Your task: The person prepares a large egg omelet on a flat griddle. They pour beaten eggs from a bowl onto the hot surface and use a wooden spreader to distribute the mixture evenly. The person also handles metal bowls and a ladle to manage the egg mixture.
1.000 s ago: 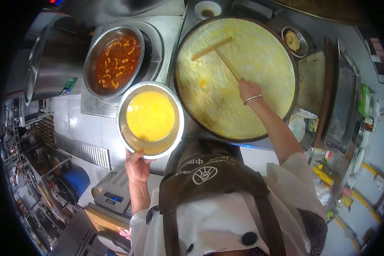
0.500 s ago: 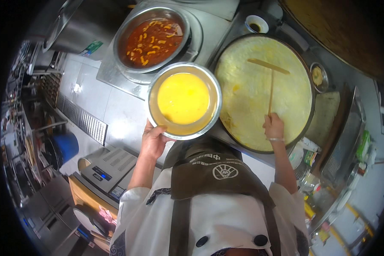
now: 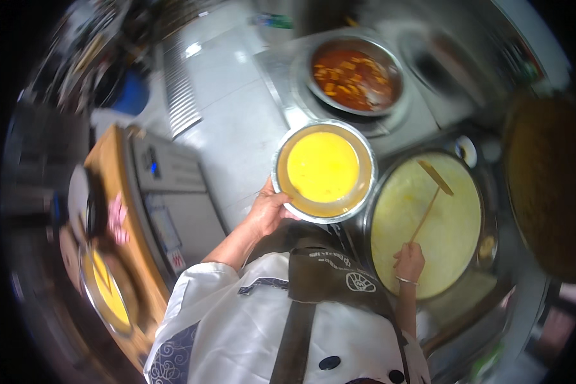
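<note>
My left hand [image 3: 269,208] grips the rim of a metal bowl [image 3: 367,171], its thumb over the edge. Yellow liquid like beaten egg [image 3: 323,166] lies in the bowl, which I hold up in front of my apron. To the right, my right hand [image 3: 409,262] is closed round the handle of a T-shaped wooden batter spreader [image 3: 427,214]. The spreader's crossbar is over the far part of a pale yellow crepe [image 3: 441,249], which covers a round griddle [image 3: 482,221]. Whether the crossbar touches the crepe I cannot tell.
Beyond the held bowl stands a basin [image 3: 358,114] of red sauce with yellow pieces. A small white bowl [image 3: 466,152] with dark liquid sits by the griddle. At left, another bowl [image 3: 127,333] of yellow liquid rests on a wooden counter [image 3: 148,297]. A blue bucket [image 3: 131,93] is farther off.
The view has swung left, bringing the wooden counter and its bowl of yellow liquid fully into sight. Both hands keep their holds on the bowl and the spreader.
</note>
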Tool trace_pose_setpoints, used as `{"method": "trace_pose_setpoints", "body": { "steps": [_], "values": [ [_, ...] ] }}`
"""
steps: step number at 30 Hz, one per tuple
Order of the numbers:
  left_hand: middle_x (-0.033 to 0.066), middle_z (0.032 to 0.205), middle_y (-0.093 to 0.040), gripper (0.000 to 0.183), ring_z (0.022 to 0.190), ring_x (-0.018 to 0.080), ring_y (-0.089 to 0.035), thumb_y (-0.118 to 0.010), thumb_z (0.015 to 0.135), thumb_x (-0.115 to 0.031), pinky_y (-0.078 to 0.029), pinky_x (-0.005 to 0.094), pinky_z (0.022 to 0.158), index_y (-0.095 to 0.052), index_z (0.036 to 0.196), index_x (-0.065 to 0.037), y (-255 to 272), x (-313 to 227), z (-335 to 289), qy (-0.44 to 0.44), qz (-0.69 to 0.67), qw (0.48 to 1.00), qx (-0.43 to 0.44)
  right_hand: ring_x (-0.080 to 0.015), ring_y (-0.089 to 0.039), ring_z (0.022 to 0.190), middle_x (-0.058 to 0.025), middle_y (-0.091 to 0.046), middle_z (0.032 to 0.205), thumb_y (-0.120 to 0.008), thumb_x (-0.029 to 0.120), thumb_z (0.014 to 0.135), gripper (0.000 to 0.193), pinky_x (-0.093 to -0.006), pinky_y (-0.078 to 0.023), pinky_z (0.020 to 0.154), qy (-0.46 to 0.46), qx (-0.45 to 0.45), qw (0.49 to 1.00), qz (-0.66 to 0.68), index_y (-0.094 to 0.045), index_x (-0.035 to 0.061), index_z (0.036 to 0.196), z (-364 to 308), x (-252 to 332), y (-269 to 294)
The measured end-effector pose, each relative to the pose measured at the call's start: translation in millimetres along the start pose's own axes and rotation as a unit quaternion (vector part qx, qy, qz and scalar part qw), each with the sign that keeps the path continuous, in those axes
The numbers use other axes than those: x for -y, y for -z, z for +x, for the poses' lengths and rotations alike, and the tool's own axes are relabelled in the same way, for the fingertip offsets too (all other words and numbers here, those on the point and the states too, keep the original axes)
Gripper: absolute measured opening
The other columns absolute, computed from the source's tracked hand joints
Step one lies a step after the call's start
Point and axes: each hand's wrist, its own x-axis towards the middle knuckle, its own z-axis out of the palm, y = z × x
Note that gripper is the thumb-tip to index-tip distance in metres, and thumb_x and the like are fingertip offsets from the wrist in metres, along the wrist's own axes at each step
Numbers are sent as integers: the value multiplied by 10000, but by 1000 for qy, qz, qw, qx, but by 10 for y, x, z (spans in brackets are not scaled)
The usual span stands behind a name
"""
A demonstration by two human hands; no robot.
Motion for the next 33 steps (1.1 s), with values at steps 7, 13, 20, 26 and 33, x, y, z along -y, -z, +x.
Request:
{"method": "trace_pose_setpoints", "body": {
  "steps": [7,13,20,26,33],
  "values": [
    [149,1030,-521,568,720,254,-623,-447,710,79,-566,327,498,-299,1238,-68,478,329,-980,-102,-77,982,-141,-103,-491,428,-67,-535,533,-459,123,851,145,-242,-376,376,156,166,973,-27,-499,-14,820,239,185,-287],
    [144,1067,-505,617,727,238,-624,-441,715,76,-562,305,492,-247,1275,-94,759,715,-1818,-188,-141,936,-263,-85,-459,392,-43,-526,517,-476,115,853,122,-221,-366,381,235,308,922,-16,-496,-1,822,224,487,-707],
    [145,1058,-506,598,726,257,-624,-426,714,76,-563,336,501,-258,1260,-100,1106,1094,-2835,-285,-243,855,-359,-68,-452,396,-25,-524,508,-496,110,853,119,-216,-361,398,395,401,825,-47,-512,-1,812,-525,1268,-1237],
    [156,1055,-518,604,741,257,-627,-421,710,78,-567,332,514,-258,1265,-97,1352,1407,-3715,-330,-285,795,-422,-133,-569,481,-69,-546,529,-536,79,819,80,-266,-427,445,532,490,689,-35,-533,0,821,-1694,1834,-1694],
    [162,1056,-520,620,740,253,-628,-420,727,81,-569,324,517,-223,1284,-108,1852,2037,-4353,-385,-295,751,-448,-316,-558,511,-162,-541,563,-586,78,761,99,-358,-437,444,686,633,358,6,-524,19,812,-3621,2265,-2100]
  ]
}}
